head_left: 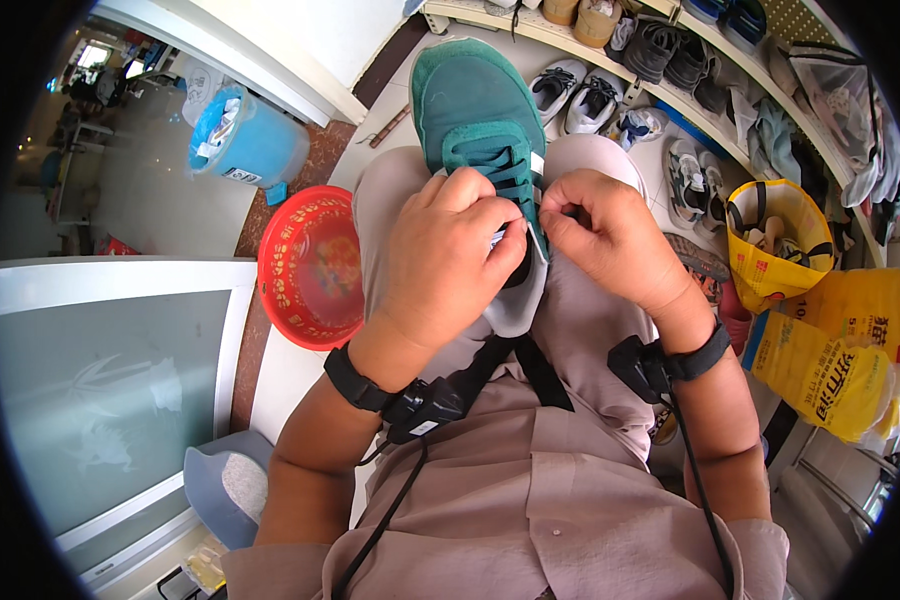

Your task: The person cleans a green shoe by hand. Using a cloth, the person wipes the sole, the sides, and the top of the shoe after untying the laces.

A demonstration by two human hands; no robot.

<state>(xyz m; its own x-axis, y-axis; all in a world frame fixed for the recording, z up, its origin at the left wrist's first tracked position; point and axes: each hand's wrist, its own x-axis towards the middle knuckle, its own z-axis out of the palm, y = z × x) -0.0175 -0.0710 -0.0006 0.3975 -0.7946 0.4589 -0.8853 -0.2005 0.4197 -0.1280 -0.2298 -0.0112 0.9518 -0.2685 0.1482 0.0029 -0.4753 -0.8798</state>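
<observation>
A green sneaker (476, 101) with green laces (499, 166) rests on my lap between my knees, toe pointing away from me. Its pale grey heel collar (516, 311) faces my body. My left hand (446, 255) lies over the shoe's left side, with thumb and forefinger pinched at the lacing near the opening. At the right edge of the lacing, my right hand (607, 225) pinches with thumb and forefinger. The fingers hide what exactly each pinch holds, lace or eyelet edge. Both wrists wear black straps with small devices and cables.
A red plastic basin (300, 315) stands left of my legs, below a blue bin (262, 146). Shelves with several shoes (656, 52) curve along the upper right. Grey-white sneakers (592, 101) and a yellow bag (769, 281) sit on the floor. A frosted-glass door (112, 360) is at left.
</observation>
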